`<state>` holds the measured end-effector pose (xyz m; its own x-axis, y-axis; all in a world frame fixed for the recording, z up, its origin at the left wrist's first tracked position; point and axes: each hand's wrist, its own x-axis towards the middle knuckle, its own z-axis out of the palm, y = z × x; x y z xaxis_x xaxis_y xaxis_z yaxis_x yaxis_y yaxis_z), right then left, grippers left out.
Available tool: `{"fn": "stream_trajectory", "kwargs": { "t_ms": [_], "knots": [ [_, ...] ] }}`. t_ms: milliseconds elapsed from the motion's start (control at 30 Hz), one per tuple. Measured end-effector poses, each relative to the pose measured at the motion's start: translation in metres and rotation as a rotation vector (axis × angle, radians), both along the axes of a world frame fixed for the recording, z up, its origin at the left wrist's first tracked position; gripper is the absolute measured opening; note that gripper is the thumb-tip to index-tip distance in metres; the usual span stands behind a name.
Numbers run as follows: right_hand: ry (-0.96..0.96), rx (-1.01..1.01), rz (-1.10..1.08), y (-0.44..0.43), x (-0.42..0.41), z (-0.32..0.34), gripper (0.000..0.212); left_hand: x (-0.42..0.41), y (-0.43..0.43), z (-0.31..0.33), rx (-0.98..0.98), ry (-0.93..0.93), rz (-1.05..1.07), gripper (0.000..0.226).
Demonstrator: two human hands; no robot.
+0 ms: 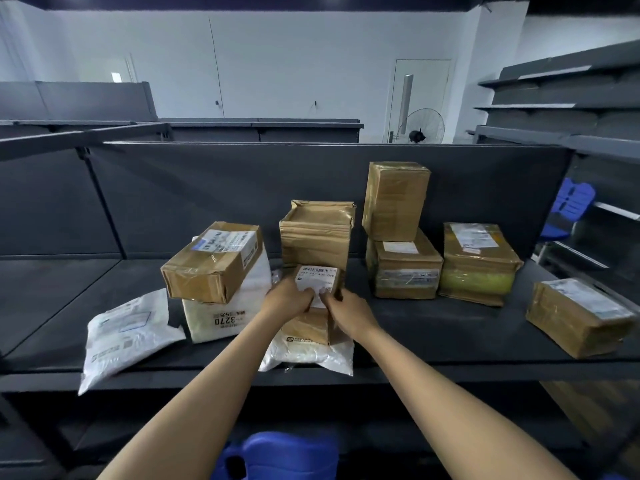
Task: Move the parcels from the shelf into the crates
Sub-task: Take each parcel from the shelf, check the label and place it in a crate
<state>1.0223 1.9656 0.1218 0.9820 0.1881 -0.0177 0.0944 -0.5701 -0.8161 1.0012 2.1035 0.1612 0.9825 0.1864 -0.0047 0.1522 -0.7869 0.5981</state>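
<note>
A dark grey shelf [433, 327] carries several taped cardboard parcels and white mailer bags. In the middle, my left hand [285, 299] and my right hand [349, 311] both grip a small brown box with a white label [317, 277]. That box rests on another small brown box [306, 325], which lies on a white bag [308, 355]. Behind them stands a taller taped box [317, 233]. A blue crate [284, 455] shows below the shelf edge between my forearms.
To the left, a long box [211, 261] lies on a white bag marked 3270 [228, 306], with a flat white mailer [128, 334] overhanging the shelf edge. To the right are two stacked boxes [398, 230], a box with yellow filling [479, 263] and a box [581, 317] near the edge.
</note>
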Motion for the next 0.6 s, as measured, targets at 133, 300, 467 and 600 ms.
{"fn": "stream_trajectory", "kwargs": {
  "t_ms": [133,300,467,600],
  "knots": [
    [-0.018,0.098,-0.008,0.002,-0.008,-0.001,0.044,-0.006,0.001,0.001,-0.124,0.026,0.08,0.032],
    [-0.091,0.248,-0.015,-0.004,-0.033,0.004,0.039,-0.034,-0.003,0.002,-0.257,-0.156,0.069,0.028],
    [-0.158,0.393,-0.009,-0.02,-0.066,0.01,0.048,-0.08,-0.01,-0.007,-0.364,-0.351,0.068,0.049],
    [-0.187,0.484,0.002,-0.034,-0.098,0.018,0.052,-0.111,-0.018,-0.012,-0.506,-0.441,0.025,0.056]
  ]
}}
